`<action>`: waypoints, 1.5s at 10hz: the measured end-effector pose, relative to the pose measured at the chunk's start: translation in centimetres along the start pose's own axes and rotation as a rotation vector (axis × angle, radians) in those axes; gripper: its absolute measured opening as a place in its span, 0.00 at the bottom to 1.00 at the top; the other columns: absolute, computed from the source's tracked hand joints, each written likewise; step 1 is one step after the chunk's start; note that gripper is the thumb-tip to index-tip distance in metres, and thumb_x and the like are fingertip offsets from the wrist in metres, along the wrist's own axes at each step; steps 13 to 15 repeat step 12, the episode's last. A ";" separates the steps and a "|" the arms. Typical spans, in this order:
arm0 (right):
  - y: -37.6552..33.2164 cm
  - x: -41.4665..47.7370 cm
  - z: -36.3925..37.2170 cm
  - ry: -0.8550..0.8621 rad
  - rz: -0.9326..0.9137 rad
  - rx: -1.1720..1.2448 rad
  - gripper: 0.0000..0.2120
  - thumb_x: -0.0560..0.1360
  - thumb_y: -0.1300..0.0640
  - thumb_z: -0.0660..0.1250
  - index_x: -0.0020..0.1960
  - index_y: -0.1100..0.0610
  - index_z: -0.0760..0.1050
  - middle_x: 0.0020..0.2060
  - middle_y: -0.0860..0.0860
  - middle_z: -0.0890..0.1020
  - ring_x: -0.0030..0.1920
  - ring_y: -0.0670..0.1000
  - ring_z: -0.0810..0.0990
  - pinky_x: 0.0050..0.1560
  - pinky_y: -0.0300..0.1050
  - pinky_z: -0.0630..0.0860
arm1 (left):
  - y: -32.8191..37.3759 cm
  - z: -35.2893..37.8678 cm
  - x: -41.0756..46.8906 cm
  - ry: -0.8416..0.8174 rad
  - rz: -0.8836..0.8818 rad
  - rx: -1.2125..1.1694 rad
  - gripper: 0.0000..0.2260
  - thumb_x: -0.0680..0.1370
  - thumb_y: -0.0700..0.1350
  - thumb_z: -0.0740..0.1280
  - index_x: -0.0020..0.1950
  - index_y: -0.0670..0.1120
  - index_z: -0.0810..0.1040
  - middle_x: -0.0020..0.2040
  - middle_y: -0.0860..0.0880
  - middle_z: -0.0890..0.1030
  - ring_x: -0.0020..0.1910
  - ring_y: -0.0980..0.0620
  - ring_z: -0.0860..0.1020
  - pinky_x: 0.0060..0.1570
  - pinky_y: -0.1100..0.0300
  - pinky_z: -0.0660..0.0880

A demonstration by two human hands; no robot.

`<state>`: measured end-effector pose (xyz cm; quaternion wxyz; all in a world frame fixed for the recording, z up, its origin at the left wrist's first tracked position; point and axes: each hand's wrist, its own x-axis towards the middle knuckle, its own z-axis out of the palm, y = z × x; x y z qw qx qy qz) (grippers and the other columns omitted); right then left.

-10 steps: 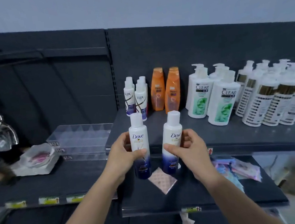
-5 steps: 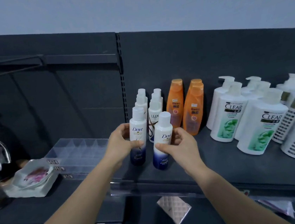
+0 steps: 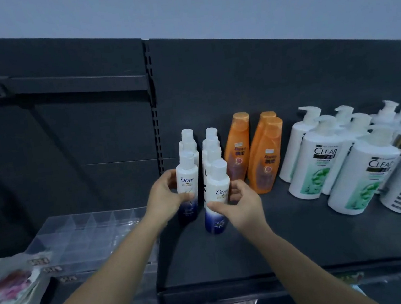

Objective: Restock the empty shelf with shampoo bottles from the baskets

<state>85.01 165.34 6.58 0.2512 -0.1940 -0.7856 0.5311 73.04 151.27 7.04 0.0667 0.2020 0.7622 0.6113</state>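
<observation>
Head view: left hand grips the left Dove bottle and right hand grips the right Dove bottle, both upright, low over the dark shelf; contact with it not resolvable. Directly behind stand two rows of small white bottles, partly hidden by the Dove pair; orange bottles and CLEAR pump bottles to the right, clear divider tray and a pouch to the left. Versus 1.0 s ago: both bottles have gone from before the shelf's front edge to over it, nearer the white rows.
</observation>
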 end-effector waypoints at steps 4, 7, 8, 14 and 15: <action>0.7 1.1 1.3 0.081 -0.040 -0.101 0.18 0.65 0.55 0.80 0.51 0.50 0.75 0.46 0.43 0.82 0.44 0.41 0.80 0.44 0.37 0.78 | -1.1 0.6 2.3 -0.062 0.117 0.105 0.26 0.69 0.36 0.76 0.63 0.50 0.74 0.57 0.52 0.79 0.51 0.58 0.78 0.43 0.71 0.69; 0.5 0.6 1.5 0.061 -0.017 -0.145 0.20 0.68 0.54 0.78 0.55 0.50 0.73 0.46 0.40 0.81 0.43 0.33 0.78 0.41 0.29 0.75 | -1.5 0.7 2.1 -0.064 0.160 0.167 0.28 0.71 0.38 0.74 0.69 0.49 0.70 0.62 0.53 0.74 0.55 0.56 0.74 0.44 0.73 0.66; 0.4 0.6 1.5 0.058 -0.015 -0.181 0.22 0.68 0.52 0.78 0.58 0.51 0.73 0.49 0.42 0.82 0.47 0.38 0.79 0.45 0.32 0.76 | -1.8 0.6 2.2 -0.068 0.199 0.188 0.29 0.70 0.40 0.75 0.68 0.52 0.70 0.62 0.52 0.76 0.58 0.52 0.76 0.53 0.59 0.73; 1.5 -1.9 -0.3 0.042 0.066 -0.536 0.32 0.72 0.48 0.72 0.72 0.54 0.67 0.66 0.51 0.75 0.66 0.50 0.73 0.65 0.48 0.72 | -2.4 -0.4 0.7 -0.154 0.218 0.537 0.26 0.71 0.43 0.74 0.66 0.45 0.68 0.57 0.45 0.72 0.58 0.46 0.73 0.52 0.57 0.69; 1.5 -1.9 -0.3 0.042 0.066 -0.536 0.32 0.72 0.48 0.72 0.72 0.54 0.67 0.66 0.51 0.75 0.66 0.50 0.73 0.65 0.48 0.72 | -2.4 -0.4 0.7 -0.154 0.218 0.537 0.26 0.71 0.43 0.74 0.66 0.45 0.68 0.57 0.45 0.72 0.58 0.46 0.73 0.52 0.57 0.69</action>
